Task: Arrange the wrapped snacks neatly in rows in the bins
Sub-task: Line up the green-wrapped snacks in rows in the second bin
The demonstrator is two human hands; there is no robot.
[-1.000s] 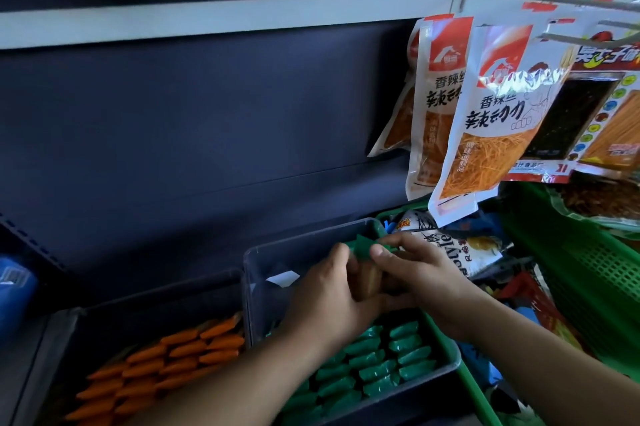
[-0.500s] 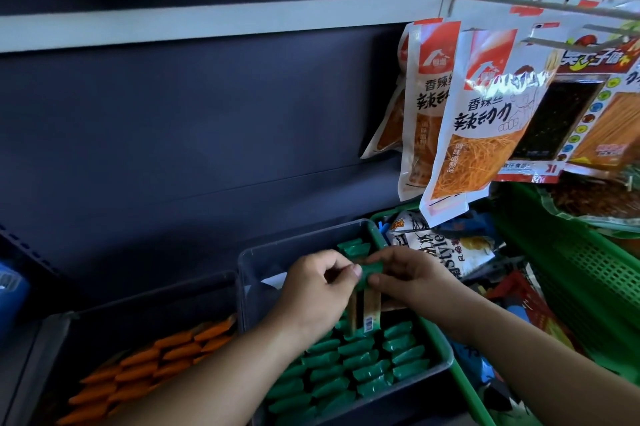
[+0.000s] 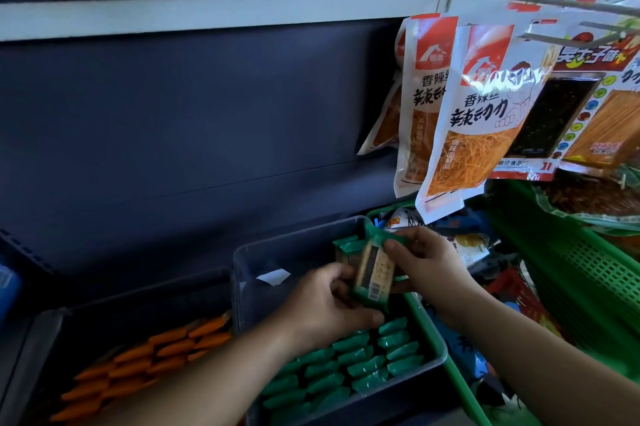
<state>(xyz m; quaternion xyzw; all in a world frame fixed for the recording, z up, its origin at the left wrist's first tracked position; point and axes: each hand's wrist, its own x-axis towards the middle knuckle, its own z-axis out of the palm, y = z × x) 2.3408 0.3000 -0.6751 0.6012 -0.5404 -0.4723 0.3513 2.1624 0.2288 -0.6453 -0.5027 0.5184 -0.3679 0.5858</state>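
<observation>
Orange-and-white bags (image 3: 464, 135) hang on wire hooks (image 3: 540, 0) above a green basket (image 3: 571, 270).

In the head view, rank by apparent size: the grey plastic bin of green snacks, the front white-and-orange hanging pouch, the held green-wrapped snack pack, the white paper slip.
1. grey plastic bin
2. front white-and-orange hanging pouch
3. green-wrapped snack pack
4. white paper slip
No close calls.

Dim dark shelf backing (image 3: 207, 121)

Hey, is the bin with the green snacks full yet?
Not full. Green snacks fill the front rows of the bin, but its back left part is bare, holding only a white slip.
</observation>
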